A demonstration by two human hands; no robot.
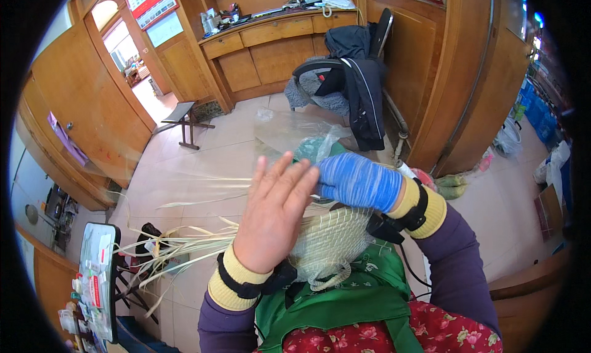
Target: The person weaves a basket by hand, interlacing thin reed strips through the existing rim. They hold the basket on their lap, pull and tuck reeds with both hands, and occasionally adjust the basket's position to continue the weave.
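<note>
A partly woven straw basket point(330, 237) rests against the green apron point(341, 307) on my lap, with a coiled loop at its near side. Long loose straw strands point(194, 242) fan out from it to the left. My left hand point(274, 214), bare, lies flat over the basket's far left edge, palm down, fingers pointing away; whether it grips a strand is hidden. In a blue knitted glove, my right hand point(360, 182) is bent over the far rim, its fingertips beside the left fingers and partly hidden. Thin strands stretch left from behind the left hand.
A clear plastic bag point(295, 131) lies on the tiled floor ahead, before a chair draped with a dark jacket point(364, 99). A folding stool point(184, 122) stands farther left. At the near left is a small table point(99, 279) holding small items.
</note>
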